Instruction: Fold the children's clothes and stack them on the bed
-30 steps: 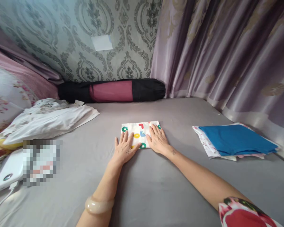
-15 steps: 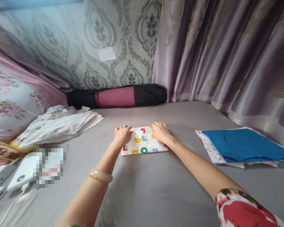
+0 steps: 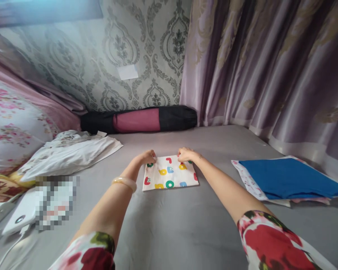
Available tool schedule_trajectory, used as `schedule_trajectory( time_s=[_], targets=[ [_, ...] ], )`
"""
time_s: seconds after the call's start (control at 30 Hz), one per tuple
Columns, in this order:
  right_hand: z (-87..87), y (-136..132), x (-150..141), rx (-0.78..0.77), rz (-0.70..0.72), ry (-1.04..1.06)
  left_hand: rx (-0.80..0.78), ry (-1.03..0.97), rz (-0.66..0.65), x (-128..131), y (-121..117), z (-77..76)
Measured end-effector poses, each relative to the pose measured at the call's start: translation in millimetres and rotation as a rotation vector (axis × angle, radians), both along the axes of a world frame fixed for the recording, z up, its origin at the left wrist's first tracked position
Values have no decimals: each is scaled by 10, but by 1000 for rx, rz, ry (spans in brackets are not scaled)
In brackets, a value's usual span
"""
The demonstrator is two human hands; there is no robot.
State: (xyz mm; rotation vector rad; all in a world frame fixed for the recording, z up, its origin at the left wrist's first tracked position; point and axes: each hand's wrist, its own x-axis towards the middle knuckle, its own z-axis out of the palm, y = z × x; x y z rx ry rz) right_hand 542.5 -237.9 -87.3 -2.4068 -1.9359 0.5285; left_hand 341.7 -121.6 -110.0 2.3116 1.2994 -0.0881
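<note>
A folded white cloth (image 3: 169,176) printed with coloured letters lies flat on the grey bed sheet (image 3: 169,225). My left hand (image 3: 148,156) is at its far left corner, fingers curled and pinching the edge. At the far edge, right of the middle, my right hand (image 3: 188,154) also has its fingers closed on the fabric. The fingertips of both hands are partly hidden. A pale bangle (image 3: 124,182) circles my left wrist area.
To the right lies a stack of folded fabric with a blue piece (image 3: 290,177) on top. A rolled black and pink bag (image 3: 138,120) rests against the wall. White crumpled clothes (image 3: 73,153), a power bank (image 3: 22,213) and a power strip (image 3: 0,210) are at left.
My fingers have gone from lying over the cloth's far corners to curling in and pinching its far edge. More letters show at those corners. The view has tilted slightly upward.
</note>
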Motion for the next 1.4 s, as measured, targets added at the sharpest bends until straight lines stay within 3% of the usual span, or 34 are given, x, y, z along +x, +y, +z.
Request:
schedule_trajectory(
  time_s=[0.2,0.37,0.53,0.63,0.7,0.77,0.97,1.1,1.23,1.4],
  targets=[
    [76,-32,75,17,54,54,-19,-119,-29,-122,-14,95],
    [300,-107,226,127,122,130,-50,-327,-127,-249,-86,461],
    [695,-183,247,304,183,84,169,-443,-233,-259,-182,925],
    [766,-245,220,520,211,-54,392,-467,-210,-243,-230,1043],
    [690,-310,191,632,240,-173,500,-457,-216,-252,-272,991],
    [537,-407,153,667,287,-259,538,-434,-243,-285,-341,841],
    [-6,-806,6,580,410,-304,699,-300,-451,-489,-727,248],
    [-247,-1005,-41,515,427,-266,683,-247,-524,-626,-959,49],
    [-341,-1146,-7,390,449,-178,596,-155,-580,-747,-1054,-67],
    [-256,-1154,6,255,417,-73,466,-167,-545,-790,-1033,-145]
  ],
)
